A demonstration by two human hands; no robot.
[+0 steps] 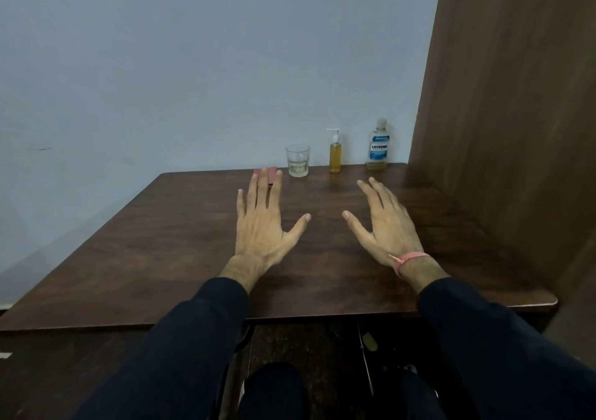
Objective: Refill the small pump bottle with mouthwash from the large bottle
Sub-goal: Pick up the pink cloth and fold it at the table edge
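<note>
Dark wood table (pixel 180 226) against a pale blue wall (pixel 193 64). Both hands are spread flat over the middle, left hand (pixel 263 223) and right hand (pixel 385 226), fingers straight, holding nothing. Along the far edge toward the right corner: a glass (pixel 297 160), then the small pump bottle (pixel 334 155) with amber liquid, then the large bottle (pixel 378 145) by the wooden panel (pixel 503 129). Something pinkish (pixel 273 174) peeks out behind the left fingertips.
</note>
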